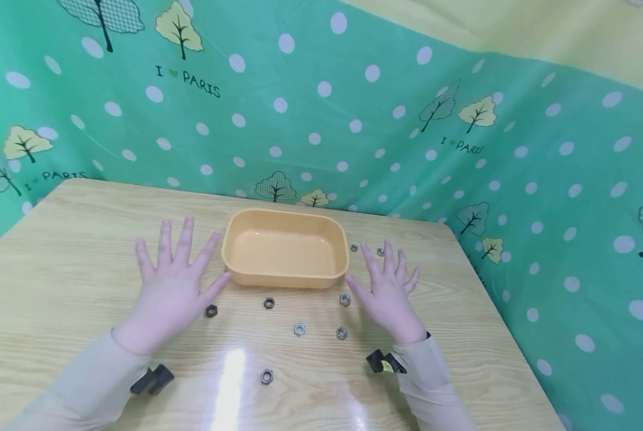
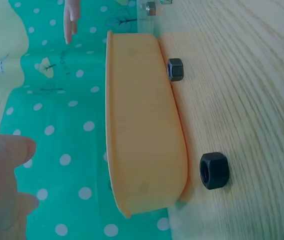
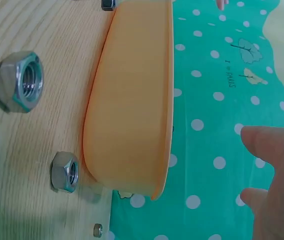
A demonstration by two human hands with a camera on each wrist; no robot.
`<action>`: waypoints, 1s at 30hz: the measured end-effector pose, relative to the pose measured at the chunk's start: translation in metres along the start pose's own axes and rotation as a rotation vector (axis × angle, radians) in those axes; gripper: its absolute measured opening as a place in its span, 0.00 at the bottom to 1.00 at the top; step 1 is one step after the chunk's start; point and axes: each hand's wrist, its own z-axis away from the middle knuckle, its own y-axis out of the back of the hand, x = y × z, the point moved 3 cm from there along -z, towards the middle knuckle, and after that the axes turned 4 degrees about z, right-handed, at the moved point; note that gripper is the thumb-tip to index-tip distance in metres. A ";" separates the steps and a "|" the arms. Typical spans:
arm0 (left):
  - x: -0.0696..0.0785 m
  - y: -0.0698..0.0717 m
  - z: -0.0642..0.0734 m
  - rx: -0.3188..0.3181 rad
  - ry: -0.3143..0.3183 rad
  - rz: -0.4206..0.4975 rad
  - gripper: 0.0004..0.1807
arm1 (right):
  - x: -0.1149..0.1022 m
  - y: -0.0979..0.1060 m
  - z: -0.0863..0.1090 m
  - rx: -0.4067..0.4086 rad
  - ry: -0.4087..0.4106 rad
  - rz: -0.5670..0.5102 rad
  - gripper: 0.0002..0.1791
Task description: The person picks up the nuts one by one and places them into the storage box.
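Observation:
My left hand (image 1: 173, 290) is spread with straight fingers on the left side of the table, holding nothing. The right hand (image 1: 388, 293) is spread the same way on the right. Between them stands an orange plastic tray (image 1: 286, 280) with nothing in it. A dark hex nut (image 1: 211, 310) lies just right of the left hand, and another dark nut (image 1: 269, 303) is in front of the tray. Silvery nuts (image 1: 345, 300) (image 3: 64, 172) lie left of the right hand. In the left wrist view, the black nut (image 2: 214, 170) sits beside the tray's wall.
More nuts lie about: a silver one (image 1: 299, 329), one (image 1: 341, 333) to its right, one (image 1: 266, 376) nearer the front, and two small ones beyond the right hand. A green dotted cloth (image 1: 321, 120) hangs behind the wooden table (image 1: 57, 251). Wrist cameras (image 1: 153, 379) are strapped to both wrists.

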 end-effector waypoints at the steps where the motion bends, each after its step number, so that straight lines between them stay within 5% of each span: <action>1: 0.000 0.000 0.000 -0.009 -0.010 0.005 0.37 | 0.001 0.000 -0.001 -0.007 0.001 -0.012 0.41; 7: -0.005 0.001 -0.009 -0.105 -0.048 0.124 0.37 | 0.005 0.000 -0.005 0.008 0.014 -0.150 0.39; 15: -0.018 -0.002 -0.030 -0.234 0.088 0.364 0.39 | 0.010 0.002 -0.007 0.064 0.022 -0.339 0.32; 30: -0.040 -0.021 -0.066 -0.390 0.298 0.705 0.40 | 0.019 -0.011 -0.013 0.034 -0.001 -0.486 0.22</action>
